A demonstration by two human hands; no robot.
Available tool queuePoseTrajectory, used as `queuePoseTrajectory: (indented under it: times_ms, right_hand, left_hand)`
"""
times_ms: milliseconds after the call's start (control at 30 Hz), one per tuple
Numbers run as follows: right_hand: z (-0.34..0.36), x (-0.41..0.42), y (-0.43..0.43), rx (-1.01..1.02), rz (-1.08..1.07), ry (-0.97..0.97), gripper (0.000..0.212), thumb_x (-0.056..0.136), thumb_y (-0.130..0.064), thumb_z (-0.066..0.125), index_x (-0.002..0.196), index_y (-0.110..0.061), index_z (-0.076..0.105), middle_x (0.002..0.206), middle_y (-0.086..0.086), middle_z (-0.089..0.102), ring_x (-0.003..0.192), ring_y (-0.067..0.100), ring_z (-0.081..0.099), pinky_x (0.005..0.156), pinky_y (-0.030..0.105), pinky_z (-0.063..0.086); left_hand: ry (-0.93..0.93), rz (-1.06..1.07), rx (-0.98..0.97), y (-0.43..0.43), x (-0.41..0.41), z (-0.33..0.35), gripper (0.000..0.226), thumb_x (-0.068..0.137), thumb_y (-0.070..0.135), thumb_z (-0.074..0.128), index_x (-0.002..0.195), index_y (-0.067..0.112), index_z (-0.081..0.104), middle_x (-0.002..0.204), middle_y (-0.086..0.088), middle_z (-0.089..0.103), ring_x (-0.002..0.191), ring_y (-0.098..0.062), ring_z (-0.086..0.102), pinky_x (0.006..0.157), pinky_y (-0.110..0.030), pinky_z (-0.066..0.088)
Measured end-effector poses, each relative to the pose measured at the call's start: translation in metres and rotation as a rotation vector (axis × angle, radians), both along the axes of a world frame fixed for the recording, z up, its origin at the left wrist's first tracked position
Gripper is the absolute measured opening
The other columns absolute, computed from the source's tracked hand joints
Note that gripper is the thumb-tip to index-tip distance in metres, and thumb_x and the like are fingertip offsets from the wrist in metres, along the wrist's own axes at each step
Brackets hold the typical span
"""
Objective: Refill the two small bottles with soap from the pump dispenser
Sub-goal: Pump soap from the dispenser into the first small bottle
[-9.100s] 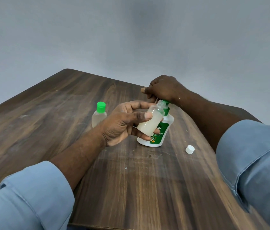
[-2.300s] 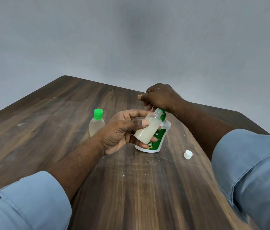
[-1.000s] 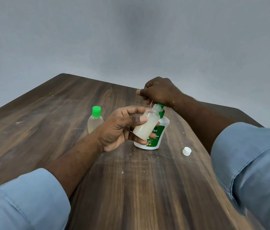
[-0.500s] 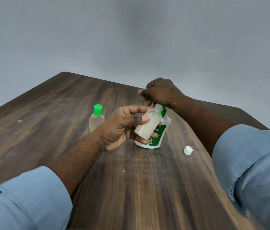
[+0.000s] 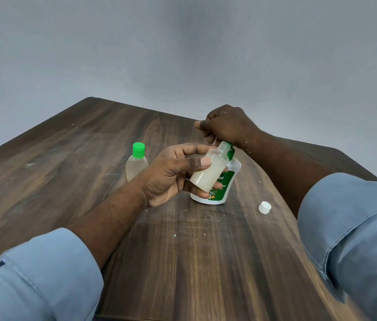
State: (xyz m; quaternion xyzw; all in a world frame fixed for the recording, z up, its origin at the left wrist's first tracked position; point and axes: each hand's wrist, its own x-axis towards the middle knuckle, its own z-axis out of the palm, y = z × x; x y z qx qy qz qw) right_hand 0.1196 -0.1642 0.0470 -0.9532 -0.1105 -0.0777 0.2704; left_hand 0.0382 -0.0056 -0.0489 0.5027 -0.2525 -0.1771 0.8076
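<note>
My left hand (image 5: 171, 174) grips the uncapped small bottle (image 5: 208, 172), tilted, its mouth at the nozzle. My right hand (image 5: 227, 126) is curled over the head of the pump dispenser (image 5: 225, 184) on the table (image 5: 183, 262). The bottle looks nearly full, so I think the next move is to fetch the white cap (image 5: 264, 207) lying nearby.

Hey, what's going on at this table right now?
A person is mid-refill. The left hand holds the uncapped small bottle tilted, its mouth at the nozzle of the pump dispenser, while the right hand grips the pump head. That bottle looks mostly full of milky soap. A white cap lies on the table to the right; a green-capped bottle stands to the left.
</note>
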Motion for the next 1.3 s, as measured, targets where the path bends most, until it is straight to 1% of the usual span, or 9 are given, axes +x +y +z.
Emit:
queuePoseTrajectory:
  times_ms: [167, 233, 300, 500, 633, 800, 900, 1067, 1300]
  right_hand:
    - [0.0077, 0.0000, -0.0001, -0.079, 0.020, -0.048, 0.035, 0.092, -0.043, 0.071, 0.076, -0.012, 0.075, 0.065, -0.004, 0.074, 0.051, 0.004, 0.064, 0.066, 0.028, 0.057]
    - [0.0069, 0.0004, 0.0012, -0.068, 0.018, -0.068, 0.035, 0.092, -0.043, 0.071, 0.075, -0.013, 0.074, 0.065, -0.005, 0.073, 0.051, 0.003, 0.064, 0.069, 0.030, 0.058]
    - [0.0035, 0.0015, 0.0017, -0.050, 0.008, -0.063, 0.035, 0.093, -0.044, 0.070, 0.076, -0.013, 0.075, 0.062, -0.006, 0.072, 0.048, 0.001, 0.063, 0.066, 0.028, 0.058]
    - [-0.0017, 0.0019, -0.0004, -0.008, -0.016, -0.015, 0.035, 0.094, -0.043, 0.069, 0.078, -0.013, 0.075, 0.060, -0.008, 0.071, 0.048, -0.001, 0.063, 0.059, 0.021, 0.048]
    - [0.0010, 0.0003, 0.0005, -0.052, 0.000, -0.010, 0.035, 0.095, -0.043, 0.069, 0.077, -0.014, 0.074, 0.060, -0.007, 0.071, 0.046, -0.001, 0.061, 0.057, 0.020, 0.046]
    - [0.0065, 0.0017, 0.0004, -0.078, 0.015, -0.048, 0.036, 0.093, -0.044, 0.070, 0.076, -0.013, 0.074, 0.067, -0.004, 0.074, 0.050, 0.003, 0.064, 0.063, 0.026, 0.054]
    - [0.0020, 0.0017, 0.0007, -0.019, 0.004, -0.028, 0.036, 0.094, -0.043, 0.070, 0.080, -0.010, 0.075, 0.063, -0.005, 0.073, 0.047, 0.001, 0.063, 0.059, 0.022, 0.050]
    - [-0.0012, 0.0021, -0.0012, 0.035, -0.002, 0.010, 0.034, 0.093, -0.042, 0.070, 0.080, -0.010, 0.076, 0.058, -0.007, 0.071, 0.047, 0.000, 0.062, 0.059, 0.022, 0.049]
    - [0.0051, 0.0014, -0.0015, -0.042, 0.021, -0.013, 0.036, 0.093, -0.044, 0.070, 0.076, -0.012, 0.074, 0.062, -0.004, 0.073, 0.046, 0.001, 0.062, 0.062, 0.027, 0.055]
  left_hand:
    - [-0.007, -0.002, -0.012, -0.0002, 0.0008, -0.0003, 0.044, 0.094, 0.014, 0.062, 0.137, 0.006, 0.059, 0.128, -0.029, 0.068, 0.098, -0.042, 0.075, 0.066, -0.041, 0.066]
    - [-0.008, 0.003, -0.018, 0.0005, 0.0009, 0.0004, 0.042, 0.093, 0.013, 0.062, 0.134, 0.007, 0.061, 0.127, -0.028, 0.069, 0.097, -0.041, 0.076, 0.065, -0.041, 0.066]
    - [-0.005, 0.007, -0.013, 0.0008, 0.0011, 0.0002, 0.042, 0.093, 0.013, 0.062, 0.134, 0.007, 0.061, 0.127, -0.027, 0.070, 0.097, -0.041, 0.076, 0.065, -0.041, 0.066]
    - [0.001, 0.003, 0.006, -0.0002, 0.0008, 0.0002, 0.041, 0.092, 0.014, 0.063, 0.133, 0.009, 0.062, 0.126, -0.027, 0.070, 0.098, -0.042, 0.076, 0.067, -0.043, 0.067]
    - [0.001, 0.003, 0.011, -0.0005, 0.0003, 0.0009, 0.042, 0.092, 0.014, 0.063, 0.134, 0.009, 0.061, 0.127, -0.027, 0.070, 0.098, -0.041, 0.075, 0.068, -0.043, 0.067]
    - [-0.001, 0.000, -0.017, -0.0001, 0.0012, 0.0009, 0.044, 0.093, 0.013, 0.062, 0.137, 0.006, 0.059, 0.129, -0.029, 0.068, 0.098, -0.042, 0.075, 0.064, -0.041, 0.065]
    - [-0.001, -0.007, -0.018, 0.0003, 0.0015, -0.0001, 0.043, 0.094, 0.012, 0.063, 0.136, 0.006, 0.060, 0.128, -0.030, 0.068, 0.097, -0.042, 0.075, 0.064, -0.041, 0.065]
    - [0.006, -0.021, -0.016, -0.0005, 0.0023, -0.0007, 0.041, 0.093, 0.012, 0.064, 0.133, 0.008, 0.063, 0.127, -0.029, 0.069, 0.098, -0.043, 0.075, 0.067, -0.043, 0.066]
    - [0.012, -0.007, -0.006, -0.0007, 0.0025, -0.0009, 0.047, 0.092, 0.014, 0.065, 0.138, 0.006, 0.059, 0.130, -0.029, 0.068, 0.100, -0.045, 0.074, 0.068, -0.044, 0.066]
